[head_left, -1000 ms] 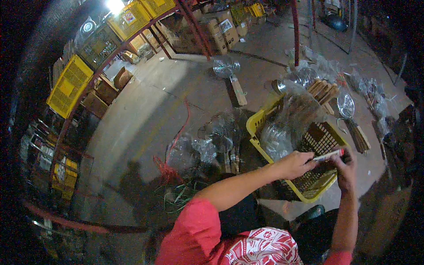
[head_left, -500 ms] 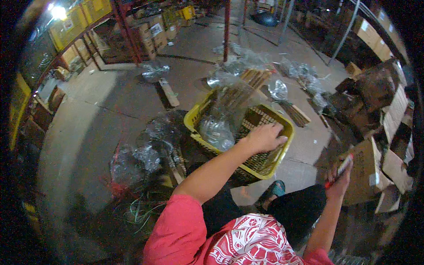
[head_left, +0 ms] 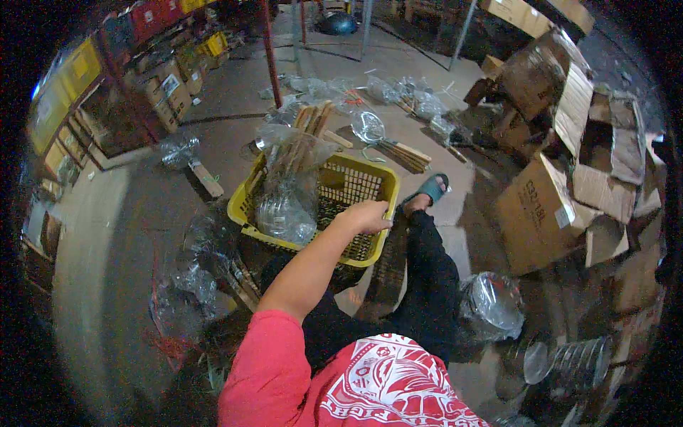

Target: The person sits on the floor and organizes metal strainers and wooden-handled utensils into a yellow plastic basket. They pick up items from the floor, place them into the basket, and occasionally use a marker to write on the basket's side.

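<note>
My left hand (head_left: 368, 216) is closed over the right rim of a yellow plastic basket (head_left: 348, 158) in front of me. Inside the basket's left half leans a clear-plastic-wrapped bundle (head_left: 288, 203), with wooden handles (head_left: 311, 119) sticking out over the far rim. The basket's right half shows its slotted floor and walls. My right hand and forearm are out of the picture.
Plastic-wrapped round pieces with wooden handles (head_left: 402, 153) lie beyond the basket. A round plastic-wrapped stack (head_left: 491, 306) sits by my right leg, near wire racks (head_left: 580, 363). Cardboard boxes (head_left: 537, 213) pile up at right; more wrapped bundles (head_left: 196, 285) lie at left.
The view has turned right, so the basket appears further left. My left hand has settled onto the basket's rim. My right hand, holding a slim red-and-white object before, has left the picture.
</note>
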A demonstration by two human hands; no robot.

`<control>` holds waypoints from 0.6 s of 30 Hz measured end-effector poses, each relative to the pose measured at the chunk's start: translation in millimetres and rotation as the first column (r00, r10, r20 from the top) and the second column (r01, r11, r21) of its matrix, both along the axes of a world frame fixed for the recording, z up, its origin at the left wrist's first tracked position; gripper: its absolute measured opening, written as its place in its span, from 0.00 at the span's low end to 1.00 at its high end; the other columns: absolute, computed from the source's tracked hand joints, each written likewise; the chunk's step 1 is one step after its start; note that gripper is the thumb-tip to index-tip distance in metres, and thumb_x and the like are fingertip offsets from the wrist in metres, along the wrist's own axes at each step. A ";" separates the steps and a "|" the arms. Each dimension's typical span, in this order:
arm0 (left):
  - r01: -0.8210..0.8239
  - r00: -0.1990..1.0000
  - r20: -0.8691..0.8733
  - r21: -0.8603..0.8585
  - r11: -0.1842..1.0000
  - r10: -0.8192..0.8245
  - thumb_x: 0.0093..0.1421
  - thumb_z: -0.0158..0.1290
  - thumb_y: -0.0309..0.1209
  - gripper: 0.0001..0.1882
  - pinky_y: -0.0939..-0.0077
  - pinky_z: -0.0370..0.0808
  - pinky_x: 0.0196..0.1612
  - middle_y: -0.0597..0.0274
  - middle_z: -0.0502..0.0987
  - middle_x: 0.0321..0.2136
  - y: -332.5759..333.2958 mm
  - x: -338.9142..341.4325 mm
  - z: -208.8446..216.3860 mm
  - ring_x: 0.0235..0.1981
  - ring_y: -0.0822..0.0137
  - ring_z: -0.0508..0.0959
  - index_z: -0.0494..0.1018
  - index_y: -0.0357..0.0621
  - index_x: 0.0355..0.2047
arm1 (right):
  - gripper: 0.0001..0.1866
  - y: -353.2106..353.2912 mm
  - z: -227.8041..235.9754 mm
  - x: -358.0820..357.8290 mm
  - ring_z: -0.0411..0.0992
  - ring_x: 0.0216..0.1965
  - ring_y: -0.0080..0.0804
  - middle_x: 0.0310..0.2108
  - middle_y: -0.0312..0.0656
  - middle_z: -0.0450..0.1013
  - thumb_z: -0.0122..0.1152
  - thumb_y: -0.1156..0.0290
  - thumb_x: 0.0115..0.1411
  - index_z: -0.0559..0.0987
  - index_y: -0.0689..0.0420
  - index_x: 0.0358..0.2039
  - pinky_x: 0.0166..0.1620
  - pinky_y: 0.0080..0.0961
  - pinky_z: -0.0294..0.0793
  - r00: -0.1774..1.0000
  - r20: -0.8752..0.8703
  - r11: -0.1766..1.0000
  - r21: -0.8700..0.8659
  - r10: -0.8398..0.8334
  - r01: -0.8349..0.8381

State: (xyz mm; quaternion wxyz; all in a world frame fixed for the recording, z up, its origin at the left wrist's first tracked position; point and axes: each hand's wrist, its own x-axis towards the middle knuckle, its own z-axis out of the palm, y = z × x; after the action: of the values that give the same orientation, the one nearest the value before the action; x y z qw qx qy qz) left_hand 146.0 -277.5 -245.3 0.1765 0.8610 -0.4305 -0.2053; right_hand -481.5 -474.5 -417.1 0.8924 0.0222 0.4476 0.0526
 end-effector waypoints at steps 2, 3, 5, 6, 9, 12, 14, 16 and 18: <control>0.005 1.000 -0.009 0.116 0.993 -0.004 0.58 0.55 0.49 0.29 0.53 0.73 0.53 0.41 0.77 0.47 -6.4 2.5 -6.6 0.50 0.44 0.76 0.72 0.38 0.51 | 0.26 18.0 7.2 15.0 0.75 0.48 0.37 0.52 0.49 0.75 0.48 0.57 0.70 0.72 0.67 0.55 0.53 0.32 0.72 0.870 -0.219 0.430 -0.800 0.441 -0.419; 0.008 0.999 -0.032 0.184 0.983 -0.002 0.58 0.55 0.48 0.28 0.53 0.73 0.53 0.41 0.77 0.47 -10.4 2.6 -9.7 0.50 0.44 0.76 0.72 0.38 0.51 | 0.25 30.0 15.5 26.0 0.75 0.49 0.36 0.51 0.48 0.76 0.50 0.57 0.69 0.72 0.67 0.55 0.53 0.32 0.72 0.709 -0.473 -0.102 -0.861 0.523 -0.499; 0.047 0.999 0.018 0.137 0.989 -0.049 0.59 0.55 0.47 0.28 0.54 0.73 0.53 0.42 0.77 0.47 -16.4 3.3 -14.5 0.51 0.45 0.76 0.72 0.38 0.51 | 0.27 39.0 41.3 45.0 0.75 0.49 0.37 0.51 0.49 0.76 0.58 0.59 0.65 0.71 0.67 0.56 0.54 0.32 0.72 0.696 -0.567 -0.217 -0.819 0.441 -0.530; 0.033 0.999 -0.043 0.111 0.993 -0.028 0.60 0.55 0.46 0.28 0.54 0.72 0.54 0.42 0.77 0.48 -19.6 3.4 -15.6 0.52 0.46 0.76 0.71 0.37 0.52 | 0.29 41.4 50.9 54.7 0.75 0.49 0.37 0.51 0.50 0.76 0.62 0.60 0.63 0.71 0.67 0.57 0.54 0.32 0.72 0.699 -0.576 -0.296 -0.817 0.424 -0.494; 0.033 0.999 -0.001 0.024 0.999 -0.033 0.59 0.56 0.44 0.27 0.56 0.72 0.54 0.42 0.76 0.49 -28.6 2.1 -13.2 0.51 0.46 0.76 0.72 0.38 0.52 | 0.36 47.2 64.2 69.1 0.74 0.51 0.40 0.51 0.52 0.75 0.69 0.58 0.56 0.69 0.65 0.59 0.55 0.32 0.72 0.756 -0.491 -0.025 -0.845 0.434 -0.534; 0.041 0.999 -0.002 0.028 0.999 -0.041 0.59 0.55 0.43 0.27 0.56 0.72 0.55 0.42 0.77 0.49 -32.8 2.0 -5.1 0.52 0.46 0.76 0.71 0.37 0.53 | 0.35 43.5 56.3 71.3 0.75 0.50 0.41 0.51 0.54 0.75 0.68 0.56 0.57 0.71 0.65 0.58 0.53 0.35 0.73 0.642 -0.642 -0.167 -0.749 0.419 -0.641; 0.026 1.000 0.015 0.052 0.998 -0.027 0.58 0.55 0.43 0.26 0.55 0.72 0.55 0.43 0.77 0.48 -34.1 1.9 -1.3 0.52 0.46 0.76 0.72 0.38 0.52 | 0.34 37.4 49.5 70.3 0.75 0.49 0.40 0.50 0.53 0.76 0.68 0.56 0.57 0.72 0.64 0.58 0.52 0.36 0.73 0.547 -0.685 -0.152 -0.680 0.481 -0.718; 0.029 1.000 -0.012 0.048 0.998 -0.029 0.58 0.55 0.42 0.26 0.55 0.72 0.55 0.43 0.77 0.48 -35.9 3.6 -0.5 0.52 0.46 0.76 0.72 0.37 0.52 | 0.32 33.2 43.7 73.5 0.75 0.48 0.38 0.49 0.52 0.76 0.68 0.56 0.57 0.73 0.62 0.57 0.51 0.36 0.73 0.503 -0.693 -0.095 -0.630 0.516 -0.771; 0.029 0.999 -0.022 0.037 0.999 -0.029 0.58 0.55 0.44 0.27 0.54 0.72 0.55 0.42 0.77 0.48 -36.8 6.4 -3.0 0.52 0.46 0.76 0.71 0.38 0.53 | 0.28 34.7 39.7 78.0 0.76 0.45 0.35 0.46 0.49 0.78 0.66 0.58 0.59 0.74 0.60 0.56 0.48 0.35 0.75 0.570 -0.623 0.010 -0.670 0.535 -0.742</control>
State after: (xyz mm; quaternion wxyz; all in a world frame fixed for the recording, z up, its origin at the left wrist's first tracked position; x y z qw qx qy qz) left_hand 152.4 -314.4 -248.2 0.1621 0.8556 -0.4371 -0.2249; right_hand -403.5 -439.7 -377.4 0.5735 -0.6622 0.4394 0.1988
